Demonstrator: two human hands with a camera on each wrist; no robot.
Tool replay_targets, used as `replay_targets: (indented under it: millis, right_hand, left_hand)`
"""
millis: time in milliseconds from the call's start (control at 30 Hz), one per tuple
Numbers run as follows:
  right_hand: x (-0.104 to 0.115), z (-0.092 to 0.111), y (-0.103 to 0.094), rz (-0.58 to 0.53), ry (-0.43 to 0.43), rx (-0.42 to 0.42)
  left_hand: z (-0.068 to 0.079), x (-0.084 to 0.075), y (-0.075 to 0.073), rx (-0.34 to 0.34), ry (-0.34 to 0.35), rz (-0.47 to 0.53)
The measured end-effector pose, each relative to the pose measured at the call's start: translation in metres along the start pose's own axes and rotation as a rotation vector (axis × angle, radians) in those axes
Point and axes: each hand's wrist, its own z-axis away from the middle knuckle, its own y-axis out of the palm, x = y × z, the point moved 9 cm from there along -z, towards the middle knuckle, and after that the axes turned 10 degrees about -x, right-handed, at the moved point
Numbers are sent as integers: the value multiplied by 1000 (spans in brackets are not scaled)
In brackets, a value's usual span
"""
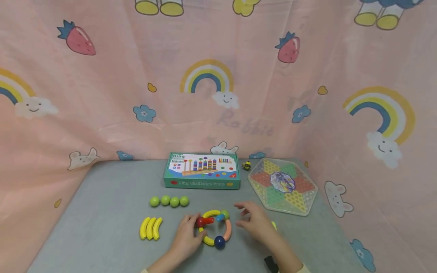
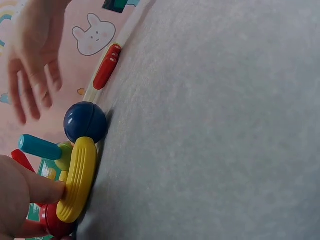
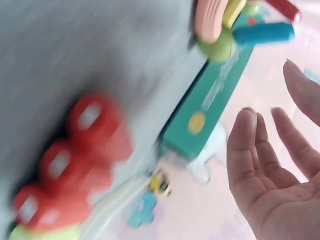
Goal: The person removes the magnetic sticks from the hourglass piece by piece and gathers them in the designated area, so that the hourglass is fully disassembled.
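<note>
A toy ring of balls and curved rods lies on the table. It joins yellow curved rods (image 1: 209, 240), a salmon curved rod (image 1: 228, 229), a dark blue ball (image 1: 219, 242), a red ball (image 1: 200, 222) and a green ball (image 1: 224, 214). A red straight rod (image 1: 209, 220) and a blue straight rod (image 2: 40, 147) stick out from the red and green balls. My left hand (image 1: 187, 236) holds the ring's left side, thumb against a yellow curved rod (image 2: 79, 180), fingers by the red ball. Right of the ring, my right hand (image 1: 254, 222) hovers holding nothing, fingers loosely bent.
Several green balls (image 1: 174, 201) and yellow curved rods (image 1: 150, 228) lie to the left. Behind stand a Ring Challenge Game box (image 1: 202, 178), a small bee figure (image 1: 247, 165) and a hexagonal game board (image 1: 282, 186). Red pieces (image 3: 75, 165) lie near my right wrist.
</note>
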Motion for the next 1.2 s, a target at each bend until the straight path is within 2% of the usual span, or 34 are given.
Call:
replay_targets:
  millis: [100,167,300,467,633,967,1200]
  right_hand:
    - [21,-2,14,10,-82,25]
    - [31,-2,22,21,-108,34]
    - [40,-4,35,45,-99,38]
    - [35,-9,49,73,-32,34]
    - [32,-12,56,69,-45,22]
    - [32,-14,54,63,-63,5]
    - [27,-12,53,-6,-13,56]
  left_hand:
    - [1,-1,0,6,8,7]
    - [1,-1,-1,7,17,13]
    - [0,1,0,27,11,24]
    - [0,1,-1,48,9,39]
    - [0,-2,-3,37,23,42]
    - [0,-3,-3,60,9,48]
    - [0,-1,-1,76,-14,62]
